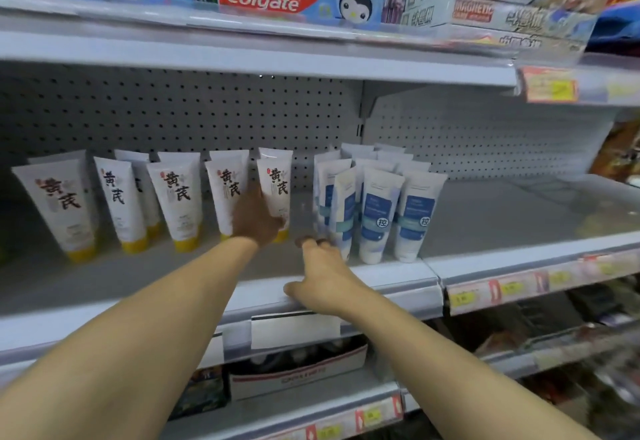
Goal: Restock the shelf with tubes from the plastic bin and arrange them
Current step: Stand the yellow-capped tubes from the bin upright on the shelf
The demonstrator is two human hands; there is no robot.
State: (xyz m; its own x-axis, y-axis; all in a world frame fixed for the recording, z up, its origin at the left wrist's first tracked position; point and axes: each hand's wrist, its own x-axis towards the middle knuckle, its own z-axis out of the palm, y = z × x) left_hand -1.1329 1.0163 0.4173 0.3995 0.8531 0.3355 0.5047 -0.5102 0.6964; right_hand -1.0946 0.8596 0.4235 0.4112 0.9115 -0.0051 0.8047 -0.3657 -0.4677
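White tubes with yellow caps (178, 197) stand cap-down in two rows on the left of the middle shelf (381, 277). My left hand (256, 220) reaches in, its back toward me, and wraps the lower part of the rightmost yellow-capped tube (277, 180). To the right stands a tight group of blue-and-white tubes (375, 211). Its front-left tube (344, 207) leans and looks blurred. My right hand (322, 275) is by that tube's cap, fingers curled beside it and thumb spread over the shelf edge, holding nothing. No plastic bin is in view.
The shelf above (242, 59) hangs low and carries Colgate boxes (263, 0). Bare shelf (519, 211) lies right of the blue-and-white tubes. A gap (301, 211) separates the two tube groups. Below are a cardboard tray (298, 370) and price tags (498, 292).
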